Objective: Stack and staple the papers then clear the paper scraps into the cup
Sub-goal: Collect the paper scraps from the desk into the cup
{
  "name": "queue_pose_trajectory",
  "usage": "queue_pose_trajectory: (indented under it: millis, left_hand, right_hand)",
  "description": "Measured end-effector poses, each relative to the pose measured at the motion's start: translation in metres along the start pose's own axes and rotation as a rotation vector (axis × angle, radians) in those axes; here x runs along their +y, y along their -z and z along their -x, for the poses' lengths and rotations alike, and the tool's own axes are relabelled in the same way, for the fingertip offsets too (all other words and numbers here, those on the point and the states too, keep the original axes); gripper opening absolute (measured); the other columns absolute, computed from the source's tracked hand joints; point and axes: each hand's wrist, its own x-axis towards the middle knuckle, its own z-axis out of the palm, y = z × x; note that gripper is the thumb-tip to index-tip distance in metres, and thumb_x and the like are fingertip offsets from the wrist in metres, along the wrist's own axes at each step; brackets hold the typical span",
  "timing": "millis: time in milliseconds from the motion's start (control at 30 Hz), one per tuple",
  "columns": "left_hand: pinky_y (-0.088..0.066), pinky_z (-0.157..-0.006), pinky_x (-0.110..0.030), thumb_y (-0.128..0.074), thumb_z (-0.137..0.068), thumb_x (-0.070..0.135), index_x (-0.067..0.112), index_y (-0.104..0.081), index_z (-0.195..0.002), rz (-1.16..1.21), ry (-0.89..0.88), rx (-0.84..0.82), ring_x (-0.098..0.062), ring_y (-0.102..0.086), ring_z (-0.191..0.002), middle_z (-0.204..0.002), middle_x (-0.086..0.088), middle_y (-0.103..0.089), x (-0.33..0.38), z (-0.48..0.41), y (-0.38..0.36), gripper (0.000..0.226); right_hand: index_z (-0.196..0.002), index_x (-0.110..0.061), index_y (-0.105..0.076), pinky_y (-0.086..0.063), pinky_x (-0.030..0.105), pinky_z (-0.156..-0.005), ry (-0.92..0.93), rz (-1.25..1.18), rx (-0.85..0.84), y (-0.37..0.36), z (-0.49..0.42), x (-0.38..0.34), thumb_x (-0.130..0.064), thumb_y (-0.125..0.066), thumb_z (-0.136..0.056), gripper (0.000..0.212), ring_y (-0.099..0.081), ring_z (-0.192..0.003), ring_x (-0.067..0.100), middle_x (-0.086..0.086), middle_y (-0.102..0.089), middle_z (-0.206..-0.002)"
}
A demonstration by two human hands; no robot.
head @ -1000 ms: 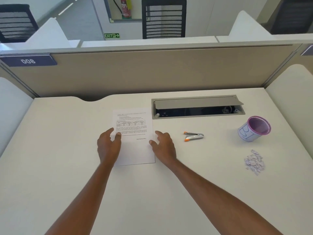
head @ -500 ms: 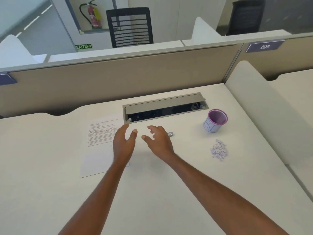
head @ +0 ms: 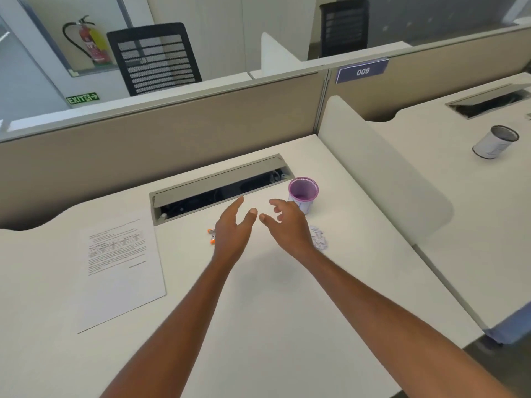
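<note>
The printed papers (head: 120, 268) lie flat on the white desk at the left, with no hand on them. A small stapler (head: 211, 235) with orange tips lies to their right, mostly hidden behind my left hand (head: 232, 231). That hand hovers open above the desk's middle. My right hand (head: 287, 228) is open beside it, just left of a heap of white paper scraps (head: 319, 239). Behind the right hand's fingers stands the purple mesh cup (head: 304, 193), upright and partly hidden by them.
An open cable tray (head: 218, 191) is sunk into the desk behind the hands. A beige partition (head: 161, 139) closes the back; a white divider (head: 382, 179) bounds the right side. On the neighbouring desk stands another cup (head: 495, 145).
Both hands left the papers and moved right across the desk towards the cup and scraps. The view swung to the right, so the papers now lie far left.
</note>
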Motion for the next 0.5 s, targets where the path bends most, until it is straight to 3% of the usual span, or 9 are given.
queue_pose_trajectory:
  millis: [200, 333, 433, 500]
  left_hand:
    - [-0.04, -0.129, -0.046, -0.062, -0.109, 0.023, 0.022, -0.057, -0.159, -0.063, -0.034, -0.142, -0.018, -0.048, -0.155, -0.167, 0.003, -0.054, 0.006, -0.002, -0.062, 0.05]
    - [-0.049, -0.117, -0.036, -0.051, -0.103, -0.003, 0.011, -0.059, -0.154, -0.19, -0.037, -0.22, -0.028, -0.06, -0.142, -0.159, -0.006, -0.061, -0.005, -0.004, -0.095, 0.053]
    - [-0.049, -0.116, -0.035, -0.07, -0.098, 0.001, 0.009, -0.056, -0.155, -0.343, -0.026, -0.31, -0.031, -0.061, -0.141, -0.159, -0.009, -0.061, -0.017, -0.006, -0.114, 0.059]
    - [-0.048, -0.12, -0.043, -0.087, -0.09, 0.012, 0.011, -0.056, -0.156, -0.432, -0.009, -0.364, -0.031, -0.059, -0.142, -0.16, -0.009, -0.06, -0.025, -0.007, -0.123, 0.073]
  right_hand:
    - [-0.141, -0.022, -0.064, -0.06, 0.033, -0.091, -0.05, 0.001, 0.059, 0.047, -0.001, 0.04, -0.037, -0.079, -0.095, 0.051, -0.067, -0.108, 0.015, -0.001, -0.066, -0.129]
    - [-0.14, -0.021, -0.065, -0.054, 0.03, -0.084, -0.109, 0.071, 0.044, 0.071, -0.002, 0.072, -0.017, -0.077, -0.094, 0.048, -0.066, -0.098, 0.017, 0.002, -0.065, -0.125]
    - [-0.137, -0.018, -0.067, -0.045, 0.022, -0.084, -0.155, 0.139, 0.006, 0.082, -0.003, 0.098, -0.008, -0.078, -0.09, 0.049, -0.066, -0.101, 0.019, 0.006, -0.067, -0.126]
    - [-0.139, -0.016, -0.065, -0.045, 0.022, -0.087, -0.192, 0.175, -0.054, 0.086, -0.004, 0.114, -0.009, -0.081, -0.087, 0.055, -0.067, -0.113, 0.023, 0.009, -0.064, -0.131]
